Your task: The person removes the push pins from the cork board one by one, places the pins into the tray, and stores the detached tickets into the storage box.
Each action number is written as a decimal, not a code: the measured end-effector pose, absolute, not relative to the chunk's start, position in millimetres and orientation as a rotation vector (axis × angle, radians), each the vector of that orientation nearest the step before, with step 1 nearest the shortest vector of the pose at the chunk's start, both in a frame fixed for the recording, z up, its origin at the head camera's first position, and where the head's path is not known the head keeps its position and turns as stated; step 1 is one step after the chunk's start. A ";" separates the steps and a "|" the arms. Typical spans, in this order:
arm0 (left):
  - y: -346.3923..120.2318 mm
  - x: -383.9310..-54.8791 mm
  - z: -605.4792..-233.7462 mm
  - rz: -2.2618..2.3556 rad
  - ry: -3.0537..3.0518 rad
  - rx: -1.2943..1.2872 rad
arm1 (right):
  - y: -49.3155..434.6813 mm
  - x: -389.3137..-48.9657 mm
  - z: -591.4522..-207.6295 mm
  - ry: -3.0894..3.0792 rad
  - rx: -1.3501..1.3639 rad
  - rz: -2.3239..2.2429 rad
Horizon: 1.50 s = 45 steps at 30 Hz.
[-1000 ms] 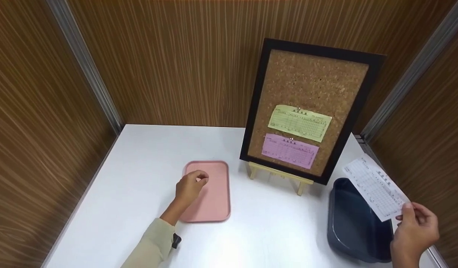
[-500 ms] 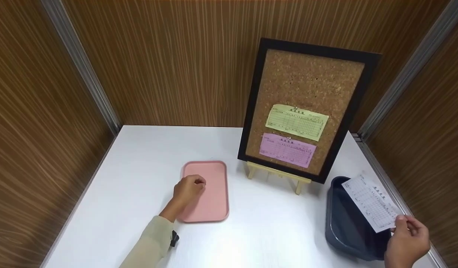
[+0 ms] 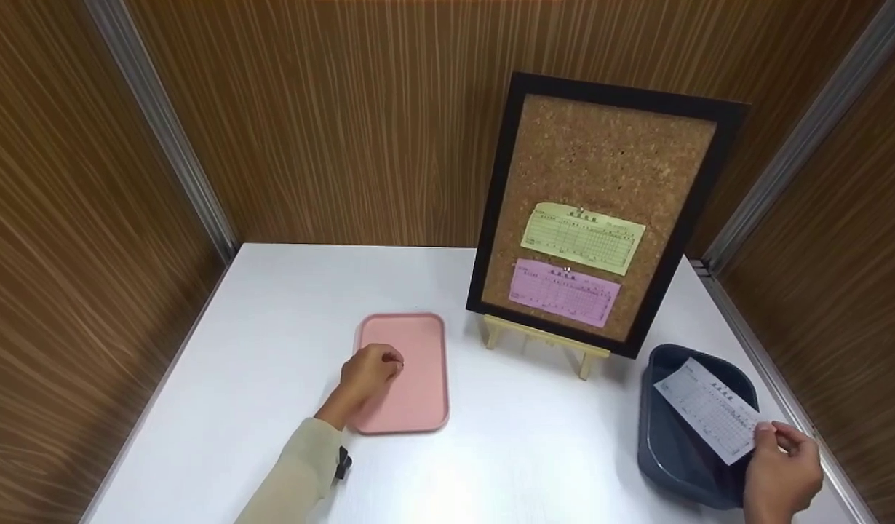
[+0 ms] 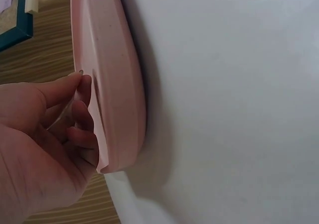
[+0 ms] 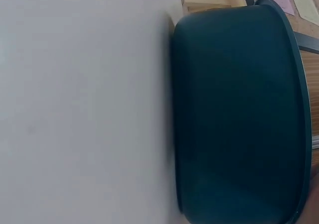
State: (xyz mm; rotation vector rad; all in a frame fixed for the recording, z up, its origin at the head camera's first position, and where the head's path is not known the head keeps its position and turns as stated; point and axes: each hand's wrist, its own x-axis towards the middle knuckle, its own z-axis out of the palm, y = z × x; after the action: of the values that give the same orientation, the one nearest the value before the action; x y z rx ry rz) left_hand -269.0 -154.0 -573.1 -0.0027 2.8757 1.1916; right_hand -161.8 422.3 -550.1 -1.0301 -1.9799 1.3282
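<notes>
My right hand (image 3: 784,469) pinches a white printed paper slip (image 3: 709,411) by its near right corner, between thumb and fingers. The slip slants over the opening of a dark blue bin (image 3: 662,466); the right wrist view shows the bin's outer wall (image 5: 239,114) but no slip. Above a pink tray (image 3: 424,407) hovers my left hand (image 3: 367,375), thumb and forefinger pressed together. At their tips the left wrist view shows a small shiny piece (image 4: 81,72), mostly hidden by the fingers; I cannot tell its kind. The other left fingers curl loosely beside the tray's rim (image 4: 122,84).
Behind, a black-framed cork board (image 3: 607,153) leans on a small wooden easel (image 3: 546,336). A yellow slip (image 3: 584,236) and a pink slip (image 3: 564,292) are pinned on it. Wood-grain panels (image 3: 345,124) enclose the white table (image 3: 287,291) at the back and sides.
The right hand has moved left and down with the white slip, which now lies lower and further over the bin. My left hand has sunk slightly toward the pink tray.
</notes>
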 end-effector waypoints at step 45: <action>-117.2 -277.5 -515.0 1.351 2.883 0.122 | 390.9 -181.5 -509.5 -2.148 -0.764 1.077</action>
State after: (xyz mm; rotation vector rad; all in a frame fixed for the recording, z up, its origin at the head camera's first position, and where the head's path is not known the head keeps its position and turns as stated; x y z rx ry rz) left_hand -277.5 -117.2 -515.0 0.1217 2.8833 1.3507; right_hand -181.5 390.9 -509.5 -0.7642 -2.1476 1.0769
